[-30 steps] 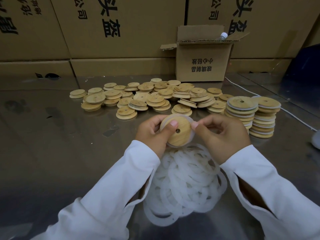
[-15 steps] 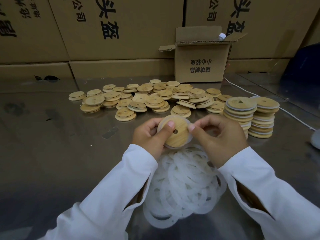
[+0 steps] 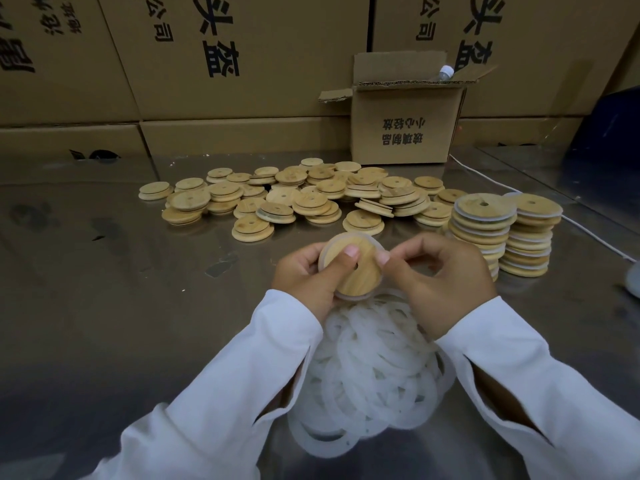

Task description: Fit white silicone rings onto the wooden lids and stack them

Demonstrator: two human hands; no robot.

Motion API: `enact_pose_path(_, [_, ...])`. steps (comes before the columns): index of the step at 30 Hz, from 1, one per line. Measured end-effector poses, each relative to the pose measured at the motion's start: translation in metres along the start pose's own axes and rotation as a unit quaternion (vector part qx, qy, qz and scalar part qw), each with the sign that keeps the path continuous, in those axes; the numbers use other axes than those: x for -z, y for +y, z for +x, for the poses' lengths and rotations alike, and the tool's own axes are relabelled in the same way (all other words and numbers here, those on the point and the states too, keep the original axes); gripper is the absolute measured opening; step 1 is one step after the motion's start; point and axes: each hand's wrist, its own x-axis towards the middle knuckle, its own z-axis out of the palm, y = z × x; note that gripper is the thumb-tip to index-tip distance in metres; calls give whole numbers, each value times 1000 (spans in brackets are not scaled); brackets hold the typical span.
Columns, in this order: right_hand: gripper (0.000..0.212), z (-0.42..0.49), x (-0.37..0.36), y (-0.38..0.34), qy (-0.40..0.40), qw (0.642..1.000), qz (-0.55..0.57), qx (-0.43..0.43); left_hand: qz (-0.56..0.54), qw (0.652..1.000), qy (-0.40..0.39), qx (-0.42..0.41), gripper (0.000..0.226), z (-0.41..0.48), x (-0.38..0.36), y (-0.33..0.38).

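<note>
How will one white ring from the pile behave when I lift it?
Probably floppy: the rings lie bent and tangled in a loose pile. Likely stretchy, since one wraps the rim of the held lid. It may drag neighbours along, because they overlap.

Lid (image 3: 360,278) in the grip: pale tan, faint grain
Ring (image 3: 351,298) on its edge: milky white
Rings (image 3: 367,375) below the grip: translucent white
Stacks (image 3: 481,223) right of the grip: tan banded white
Sleeves (image 3: 242,375): white
Table (image 3: 104,306): dull grey
Boxes (image 3: 277,64): brown, black print

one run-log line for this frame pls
phase: fitting | left hand: grips wooden lid | right hand: pinches silicone ring at lid rim | done: two stacks at right
</note>
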Motion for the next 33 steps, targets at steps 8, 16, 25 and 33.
enact_pose_path(8, [15,5,8,-1,-53,997,9,-57,29,998,-33,-40,6,4,8,4])
enact_pose_path(16, [11,3,5,-2,-63,994,59,-73,-12,1000,-23,-13,10,4,8,0])
enact_pose_path(25, [11,5,2,-2,-123,962,153,-192,-36,999,6,-30,8,3,5,1])
enact_pose_path(33, [12,5,5,-5,-149,968,100,-173,-10,999,7,-50,7,3,7,3])
